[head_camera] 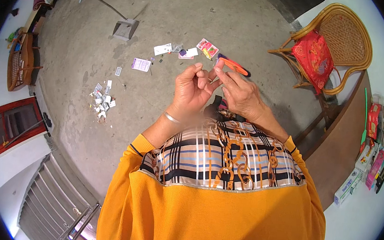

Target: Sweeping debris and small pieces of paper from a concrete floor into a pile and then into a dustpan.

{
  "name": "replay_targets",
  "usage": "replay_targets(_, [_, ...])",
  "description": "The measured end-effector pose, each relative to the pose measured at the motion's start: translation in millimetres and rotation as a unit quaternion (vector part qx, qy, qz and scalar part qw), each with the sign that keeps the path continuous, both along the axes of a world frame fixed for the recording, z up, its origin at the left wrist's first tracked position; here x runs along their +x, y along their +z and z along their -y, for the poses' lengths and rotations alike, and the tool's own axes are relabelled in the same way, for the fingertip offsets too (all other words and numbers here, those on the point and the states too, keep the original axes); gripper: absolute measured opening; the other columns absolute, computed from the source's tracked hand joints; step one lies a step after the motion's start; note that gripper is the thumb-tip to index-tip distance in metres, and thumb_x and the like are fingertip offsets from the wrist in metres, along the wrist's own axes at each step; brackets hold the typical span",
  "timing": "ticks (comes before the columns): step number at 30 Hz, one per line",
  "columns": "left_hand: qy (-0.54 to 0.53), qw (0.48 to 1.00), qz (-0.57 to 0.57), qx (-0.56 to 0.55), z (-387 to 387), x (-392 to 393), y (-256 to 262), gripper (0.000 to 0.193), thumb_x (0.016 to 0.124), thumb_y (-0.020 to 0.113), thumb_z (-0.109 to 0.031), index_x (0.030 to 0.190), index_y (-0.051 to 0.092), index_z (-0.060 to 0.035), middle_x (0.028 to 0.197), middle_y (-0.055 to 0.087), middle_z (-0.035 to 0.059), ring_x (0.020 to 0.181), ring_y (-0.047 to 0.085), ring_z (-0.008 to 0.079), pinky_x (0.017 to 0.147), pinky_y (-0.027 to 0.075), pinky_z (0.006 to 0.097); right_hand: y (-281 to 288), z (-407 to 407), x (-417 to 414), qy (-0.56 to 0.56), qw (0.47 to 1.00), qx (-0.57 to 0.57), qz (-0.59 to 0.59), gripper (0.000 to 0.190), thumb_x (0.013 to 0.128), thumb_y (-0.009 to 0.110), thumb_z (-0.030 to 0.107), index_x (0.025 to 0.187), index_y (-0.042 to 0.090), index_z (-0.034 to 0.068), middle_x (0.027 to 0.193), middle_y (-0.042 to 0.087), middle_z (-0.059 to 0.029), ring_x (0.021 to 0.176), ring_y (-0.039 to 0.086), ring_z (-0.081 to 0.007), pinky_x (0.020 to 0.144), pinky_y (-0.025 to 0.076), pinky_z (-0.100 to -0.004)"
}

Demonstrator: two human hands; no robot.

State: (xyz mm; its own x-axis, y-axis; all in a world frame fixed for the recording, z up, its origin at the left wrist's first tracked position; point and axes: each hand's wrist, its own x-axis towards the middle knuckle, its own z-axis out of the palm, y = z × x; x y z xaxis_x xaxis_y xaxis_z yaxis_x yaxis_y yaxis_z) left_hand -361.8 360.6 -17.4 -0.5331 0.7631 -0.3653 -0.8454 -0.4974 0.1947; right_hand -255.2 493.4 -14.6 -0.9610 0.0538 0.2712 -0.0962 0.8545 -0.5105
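Observation:
My left hand (195,86) is raised before my chest, palm towards me, thumb bent and fingers partly curled. A silver bracelet (171,117) circles its wrist. My right hand (244,93) meets it at the fingertips, its index finger and thumb close to a raised finger of the left. Whether something thin lies between the fingers cannot be made out. Just beyond the hands, on the concrete floor, is an orange elongated object (234,67) with a dark edge, partly hidden. Printed packaging (207,48) and white cards (163,49) lie past it.
A long-handled dustpan (125,29) stands on the floor ahead. Playing cards and litter (104,100) form a heap at left, near a purple-white card (141,65). At right are a rattan chair (344,37) with a red cushion (313,58) and a brown table edge (333,146). Stairs (55,193) are lower left.

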Motion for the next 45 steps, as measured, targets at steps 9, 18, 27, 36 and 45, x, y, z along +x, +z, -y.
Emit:
replay_targets(9, [0.006, 1.0, 0.004, -0.003, 1, 3, -1, 0.034, 0.088, 0.048, -0.018, 0.056, 0.052, -0.008, 0.042, 0.039, 0.0036, 0.118, 0.047, 0.0332, 0.1, 0.031, 0.0496, -4, 5, 3, -0.011, 0.999, -0.046, -0.014, 0.052, 0.072, 0.058, 0.0, 0.123, 0.049, 0.005, 0.086, 0.056, -0.0066, 0.067, 0.06, -0.0228, 0.079, 0.038, -0.0408])
replay_targets(18, [0.004, 1.0, 0.005, -0.026, 4, 3, 5, 0.033, 0.088, 0.048, -0.018, 0.057, 0.053, -0.0073, 0.042, 0.04, 0.004, 0.117, 0.047, 0.0335, 0.099, 0.033, 0.049, -5, 4, 2, 0.007, 1.0, 0.003, -0.024, 0.057, 0.068, 0.06, -0.001, 0.124, 0.048, 0.005, 0.088, 0.055, -0.0097, 0.065, 0.059, -0.0269, 0.05, 0.049, -0.0335])
replay_targets(27, [-0.007, 0.998, 0.044, -0.041, 3, 4, 6, 0.033, 0.087, 0.049, -0.018, 0.056, 0.053, -0.0084, 0.042, 0.039, 0.0035, 0.117, 0.047, 0.033, 0.099, 0.034, 0.0477, -12, 3, 3, 0.003, 0.999, -0.004, -0.034, 0.056, 0.067, 0.062, 0.003, 0.122, 0.049, 0.005, 0.085, 0.055, -0.0087, 0.066, 0.059, -0.0266, 0.051, 0.049, -0.0347])
replay_targets(36, [-0.003, 0.999, 0.015, -0.032, 7, 2, -6, 0.03, 0.086, 0.05, -0.016, 0.058, 0.055, -0.0069, 0.044, 0.041, 0.0046, 0.116, 0.047, 0.0351, 0.101, 0.032, 0.0495, -17, 5, 0, 0.006, 1.0, 0.022, 0.002, 0.045, 0.075, 0.055, 0.004, 0.119, 0.049, 0.004, 0.087, 0.054, -0.0069, 0.067, 0.06, -0.0249, 0.052, 0.05, -0.0352])
replay_targets(45, [0.003, 1.0, 0.008, -0.019, 7, 3, -7, 0.027, 0.086, 0.049, -0.015, 0.062, 0.054, -0.0046, 0.042, 0.038, 0.005, 0.119, 0.044, 0.0367, 0.103, 0.029, 0.0515, -20, 5, 1, 0.015, 1.0, -0.019, 0.007, 0.042, 0.072, 0.055, 0.003, 0.114, 0.049, 0.003, 0.085, 0.052, -0.0099, 0.066, 0.059, -0.0285, 0.053, 0.049, -0.0386])
